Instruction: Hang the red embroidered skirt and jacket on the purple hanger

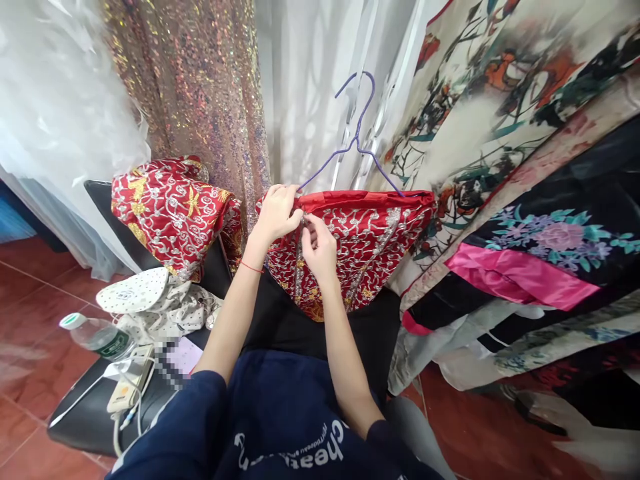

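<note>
A red skirt (360, 247) with silver and gold embroidery lies spread on a black seat in front of me, its plain red band along the top edge. Behind that band stands a purple wire hanger (357, 137), hook upward; its lower part is hidden by the cloth. My left hand (278, 212) is closed on the band's left end, thumb pointing right. Just beside it, my right hand (319, 250) pinches the cloth below the band with curled fingers. Whatever small fastening may be between the fingertips is too small to make out.
To the left, another red embroidered garment (175, 210) drapes over a black chair. Near it are a white dotted bag (133, 291), a water bottle (97, 337), and a power strip (129, 387) with cables. Hanging clothes (545, 233) crowd the right; a sequined cloth (195, 87) hangs behind.
</note>
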`<state>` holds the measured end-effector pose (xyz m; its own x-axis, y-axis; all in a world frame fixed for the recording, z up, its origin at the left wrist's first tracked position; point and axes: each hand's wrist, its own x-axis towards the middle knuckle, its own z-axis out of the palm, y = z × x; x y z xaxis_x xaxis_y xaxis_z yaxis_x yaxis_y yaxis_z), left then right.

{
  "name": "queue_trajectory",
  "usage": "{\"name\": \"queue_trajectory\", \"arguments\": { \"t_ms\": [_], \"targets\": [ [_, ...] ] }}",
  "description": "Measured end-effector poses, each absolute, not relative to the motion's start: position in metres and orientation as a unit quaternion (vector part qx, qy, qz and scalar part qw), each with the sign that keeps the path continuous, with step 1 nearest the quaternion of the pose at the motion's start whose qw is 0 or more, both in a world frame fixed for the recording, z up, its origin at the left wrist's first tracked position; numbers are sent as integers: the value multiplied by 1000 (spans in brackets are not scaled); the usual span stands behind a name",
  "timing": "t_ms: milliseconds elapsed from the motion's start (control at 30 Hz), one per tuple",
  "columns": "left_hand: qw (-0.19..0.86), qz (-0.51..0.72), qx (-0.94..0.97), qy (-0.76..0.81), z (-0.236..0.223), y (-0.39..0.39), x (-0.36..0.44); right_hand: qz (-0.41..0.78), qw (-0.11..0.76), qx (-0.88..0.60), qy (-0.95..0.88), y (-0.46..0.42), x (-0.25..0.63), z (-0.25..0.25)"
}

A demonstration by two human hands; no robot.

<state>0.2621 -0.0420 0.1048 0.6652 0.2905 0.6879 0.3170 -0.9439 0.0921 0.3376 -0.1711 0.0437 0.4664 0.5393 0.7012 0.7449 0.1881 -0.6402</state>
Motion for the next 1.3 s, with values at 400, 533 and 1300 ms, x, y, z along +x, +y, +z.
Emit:
{"name": "queue_trajectory", "arguments": {
  "t_ms": [400, 533, 1300],
  "targets": [
    [8, -386, -908, -162, 104, -45, 264, -124, 325, -769, -537, -169, 340, 68],
    [19, -383, -910, -157, 99, -51, 264, -85, 327, -781, -525, -179, 336, 51],
    [-8, -365, -914, -176, 105, -39, 268, -57, 449, -819, -352, -240, 406, -7]
  ]
}}
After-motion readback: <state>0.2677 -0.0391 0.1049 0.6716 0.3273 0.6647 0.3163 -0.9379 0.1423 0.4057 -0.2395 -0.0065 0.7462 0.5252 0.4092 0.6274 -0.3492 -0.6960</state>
